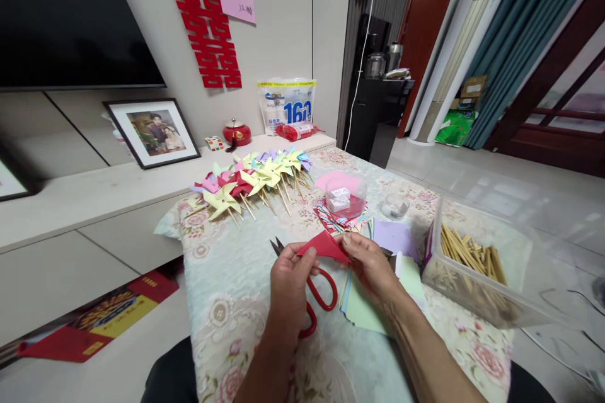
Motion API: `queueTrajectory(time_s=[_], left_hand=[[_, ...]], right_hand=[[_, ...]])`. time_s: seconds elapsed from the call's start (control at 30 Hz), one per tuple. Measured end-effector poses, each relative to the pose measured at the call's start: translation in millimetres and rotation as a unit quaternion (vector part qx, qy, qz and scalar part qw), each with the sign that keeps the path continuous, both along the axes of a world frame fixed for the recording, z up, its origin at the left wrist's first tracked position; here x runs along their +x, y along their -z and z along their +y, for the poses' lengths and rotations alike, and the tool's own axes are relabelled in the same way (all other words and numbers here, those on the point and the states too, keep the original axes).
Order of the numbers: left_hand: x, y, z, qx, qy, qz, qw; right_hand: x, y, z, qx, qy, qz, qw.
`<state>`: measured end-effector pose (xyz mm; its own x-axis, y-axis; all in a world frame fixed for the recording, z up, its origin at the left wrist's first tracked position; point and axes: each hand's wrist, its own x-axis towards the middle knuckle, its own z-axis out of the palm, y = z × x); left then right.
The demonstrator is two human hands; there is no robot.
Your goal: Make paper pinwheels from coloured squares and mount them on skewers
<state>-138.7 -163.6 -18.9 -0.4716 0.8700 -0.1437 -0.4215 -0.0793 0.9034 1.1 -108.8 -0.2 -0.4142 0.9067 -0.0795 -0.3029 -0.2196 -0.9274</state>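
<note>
A red paper (323,245), seemingly folded to a triangle, is held above the surface (222,277) at centre. It is pinched at its 9 o'clock end by the left hand (290,276) and at its 3 o'clock end by the right hand (372,264); both hands are nearly closed on it. Scissors (334,296) are set below the left hand, loops at 6 o'clock; whether they are touched cannot be told. Done: a batch of mounted pinwheels (258,181) is piled at 11 o'clock, count unreadable. Left, judging by stock: coloured sheets (373,312) are stacked at 4 o'clock, loose sticks (472,252) are kept in the clear box (442,280) at 3 o'clock. Small white boxes (338,199) are placed at 1 o'clock. Current piece is judged early-stage: no cuts can be made out, no stick is attached.
</note>
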Motion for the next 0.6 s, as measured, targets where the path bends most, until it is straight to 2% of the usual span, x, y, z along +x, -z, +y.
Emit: queueTrajectory(time_s=[0.23, 0.3, 0.47, 0.6], left_hand=[[0, 6.6, 0, -0.003, -0.012, 0.034, 0.999], [1, 4.2, 0, 0.0, -0.005, 0.011, 1.0], [10, -5.6, -1, 0.004, 0.03, -0.121, 0.992], [14, -6.3, 0, 0.02, 0.03, -0.13, 0.991]], right_hand=[[-1, -0.5, -2, 0.079, 0.009, -0.075, 0.994], [-2, 1.7, -1, 0.092, 0.022, -0.098, 0.991], [-8, 11.6, 1, 0.122, 0.083, -0.113, 0.983], [-10, 14.5, -1, 0.137, 0.092, -0.111, 0.98]])
